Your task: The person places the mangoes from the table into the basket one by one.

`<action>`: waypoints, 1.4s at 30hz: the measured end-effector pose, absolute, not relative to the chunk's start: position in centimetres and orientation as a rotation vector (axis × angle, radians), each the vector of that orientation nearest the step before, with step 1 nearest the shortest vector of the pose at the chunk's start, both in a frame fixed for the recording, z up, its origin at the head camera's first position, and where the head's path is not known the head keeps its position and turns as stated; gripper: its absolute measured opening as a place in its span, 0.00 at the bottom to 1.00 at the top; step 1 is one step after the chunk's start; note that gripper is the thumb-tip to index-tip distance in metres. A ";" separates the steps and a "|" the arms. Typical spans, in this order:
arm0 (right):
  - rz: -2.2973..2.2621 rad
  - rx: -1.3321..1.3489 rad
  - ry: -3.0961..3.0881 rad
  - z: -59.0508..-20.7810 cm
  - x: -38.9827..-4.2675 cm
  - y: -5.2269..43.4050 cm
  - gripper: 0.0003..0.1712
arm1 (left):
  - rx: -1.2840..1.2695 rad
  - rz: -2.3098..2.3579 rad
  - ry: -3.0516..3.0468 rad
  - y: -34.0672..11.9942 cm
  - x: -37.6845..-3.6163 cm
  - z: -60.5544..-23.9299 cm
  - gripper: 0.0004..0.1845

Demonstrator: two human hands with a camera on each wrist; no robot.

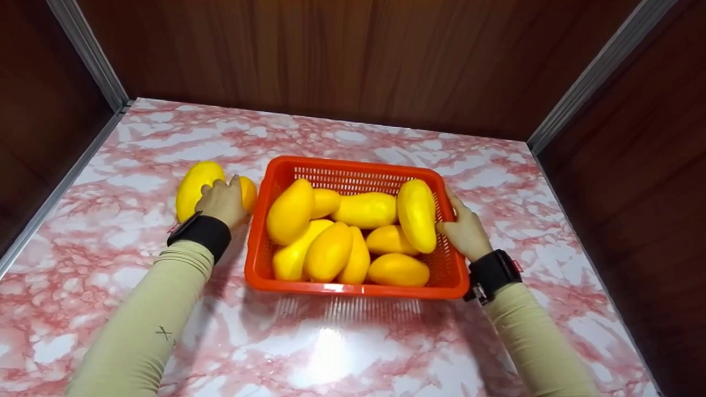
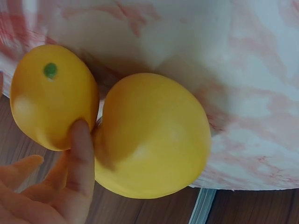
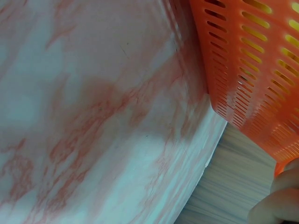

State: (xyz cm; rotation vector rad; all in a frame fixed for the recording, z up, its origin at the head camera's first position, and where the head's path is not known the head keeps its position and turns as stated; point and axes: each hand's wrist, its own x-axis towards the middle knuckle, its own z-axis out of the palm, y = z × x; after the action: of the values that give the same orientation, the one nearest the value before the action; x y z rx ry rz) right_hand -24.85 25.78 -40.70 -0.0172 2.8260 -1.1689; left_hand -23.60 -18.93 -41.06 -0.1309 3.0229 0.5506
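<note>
Two yellow mangoes lie touching on the pink-marbled bench (image 2: 261,93). Small mango (image 2: 49,95), upper left, w/ green stem dot. Large mango (image 2: 154,135) at centre. Left hand (image 2: 42,191), lower left: one finger's tip touches both, approx. at their contact point.

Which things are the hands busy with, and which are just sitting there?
Busy with:
- left hand on two loose mangoes
- right hand holding the basket
- mangoes in the basket

Just there:
- marble table
- wooden walls
</note>
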 end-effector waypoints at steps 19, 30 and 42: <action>-1.155 0.000 2.826 -40.7 -24.9 25.8 0.53 | -0.096 0.505 2.989 -18.6 -23.7 -41.7 0.25; -1.186 -0.001 2.808 -40.7 -24.8 25.7 0.53 | -0.093 0.469 2.995 -18.5 -23.8 -41.4 0.26; -1.138 0.017 2.830 -40.6 -24.9 25.7 0.54 | -0.121 0.521 3.036 -18.8 -23.8 -40.7 0.40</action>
State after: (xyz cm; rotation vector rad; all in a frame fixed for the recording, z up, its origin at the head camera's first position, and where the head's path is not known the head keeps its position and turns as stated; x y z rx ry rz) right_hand -24.89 25.72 -40.58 0.0166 2.8303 -1.1385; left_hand -23.79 -18.80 -40.67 -0.1213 3.0364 0.5206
